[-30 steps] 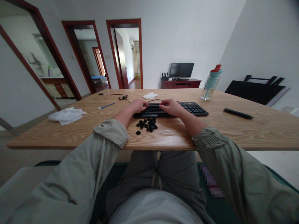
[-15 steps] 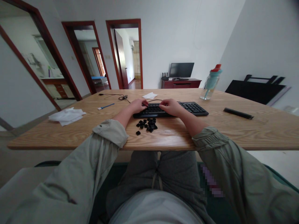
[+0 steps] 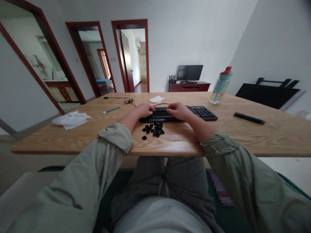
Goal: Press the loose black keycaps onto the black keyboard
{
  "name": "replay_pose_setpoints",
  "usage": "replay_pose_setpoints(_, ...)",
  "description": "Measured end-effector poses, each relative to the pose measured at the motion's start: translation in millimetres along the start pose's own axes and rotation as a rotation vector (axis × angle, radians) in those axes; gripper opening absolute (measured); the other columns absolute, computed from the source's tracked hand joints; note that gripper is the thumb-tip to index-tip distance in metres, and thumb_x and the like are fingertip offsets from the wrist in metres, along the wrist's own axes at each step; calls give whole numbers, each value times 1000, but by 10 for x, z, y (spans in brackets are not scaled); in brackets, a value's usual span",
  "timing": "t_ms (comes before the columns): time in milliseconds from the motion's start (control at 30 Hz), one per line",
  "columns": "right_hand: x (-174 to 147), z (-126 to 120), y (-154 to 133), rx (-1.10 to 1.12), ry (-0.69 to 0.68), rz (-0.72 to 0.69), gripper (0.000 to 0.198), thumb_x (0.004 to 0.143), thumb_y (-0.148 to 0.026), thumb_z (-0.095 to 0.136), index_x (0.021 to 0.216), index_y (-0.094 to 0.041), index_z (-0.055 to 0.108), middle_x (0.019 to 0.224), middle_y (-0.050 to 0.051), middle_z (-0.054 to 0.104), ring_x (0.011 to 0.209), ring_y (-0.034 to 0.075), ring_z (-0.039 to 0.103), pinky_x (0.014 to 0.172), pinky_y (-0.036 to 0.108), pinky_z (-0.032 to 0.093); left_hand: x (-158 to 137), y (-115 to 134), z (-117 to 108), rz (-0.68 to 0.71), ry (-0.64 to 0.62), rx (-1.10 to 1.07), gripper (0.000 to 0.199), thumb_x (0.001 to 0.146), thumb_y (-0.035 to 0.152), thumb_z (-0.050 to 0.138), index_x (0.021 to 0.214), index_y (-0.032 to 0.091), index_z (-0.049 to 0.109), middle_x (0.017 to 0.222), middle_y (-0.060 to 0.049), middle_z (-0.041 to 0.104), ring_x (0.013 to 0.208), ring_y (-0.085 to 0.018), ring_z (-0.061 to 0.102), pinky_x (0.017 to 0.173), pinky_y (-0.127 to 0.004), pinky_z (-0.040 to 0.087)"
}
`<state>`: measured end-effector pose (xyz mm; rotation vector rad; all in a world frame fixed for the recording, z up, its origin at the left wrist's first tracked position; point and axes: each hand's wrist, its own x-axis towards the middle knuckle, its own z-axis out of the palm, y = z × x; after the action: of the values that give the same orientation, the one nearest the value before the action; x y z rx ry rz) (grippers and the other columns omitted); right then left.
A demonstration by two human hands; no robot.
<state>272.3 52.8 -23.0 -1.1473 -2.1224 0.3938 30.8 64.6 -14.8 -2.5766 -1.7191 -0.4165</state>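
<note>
Both my hands rest on the black keyboard [image 3: 178,114], which lies flat on the wooden counter [image 3: 243,136] straight ahead of me. My left hand [image 3: 144,110] covers its left end and my right hand [image 3: 179,111] sits near its middle — the two close together, knuckles up. The fingers [image 3: 152,108] of both curl down onto the keys; whether they pinch anything I cannot tell, since the backs of the hands hide the tips.

Just in front of the keyboard, on my side of it, lies a small heap of loose black keycaps [image 3: 154,129], with a single keycap [image 3: 144,137] a little apart, nearer the counter's edge. None of them touches my hands.

The only container is a clear water bottle [image 3: 220,86] with a teal top and red cap, upright beyond the keyboard's right end — its contents I cannot make out. A black bar [image 3: 249,118] lies well off to the right. To the left are crumpled white tissues [image 3: 70,119] and a blue-handled swab [image 3: 110,110]; behind the keyboard, another tissue [image 3: 156,99].
</note>
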Motion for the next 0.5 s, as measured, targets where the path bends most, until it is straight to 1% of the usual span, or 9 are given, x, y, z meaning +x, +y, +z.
replay_pose_setpoints(100, 3, -4, -2, -8, -13, -3, 26, 85, -33, 60, 87, -11, 74, 74, 4, 68, 67, 14, 53, 64, 25, 38, 21, -51, 43, -3, 26, -82, 35, 83, 19, 59, 113, 22, 78, 99, -3, 77, 87, -18, 68, 88, -25, 52)
replay_pose_setpoints(200, 2, -9, -6, -27, -11, -9, 27, 86, -33, 59, 87, -11, 74, 74, 4, 68, 67, 14, 53, 65, 25, 38, 23, -74, 57, 9, 36, -119, 35, 84, 18, 57, 112, 20, 78, 102, -3, 76, 90, -17, 69, 88, -24, 53)
replay_pose_setpoints(333, -2, -12, -20, -19, -1, -8, 27, 85, -33, 59, 87, -11, 74, 73, 4, 68, 68, 14, 54, 65, 26, 38, -28, -53, 14, 18, 20, -95, 36, 84, 17, 57, 114, 20, 77, 107, -3, 76, 95, -17, 69, 92, -24, 52)
replay_pose_setpoints(500, -1, -15, -27, 1, -13, -8, 27, 85, -32, 59, 88, -11, 74, 72, 3, 67, 66, 14, 53, 63, 25, 37, -66, -20, -34, 25, -7, -23, 40, 83, 15, 57, 117, 23, 75, 117, -1, 73, 107, -18, 67, 100, -24, 48)
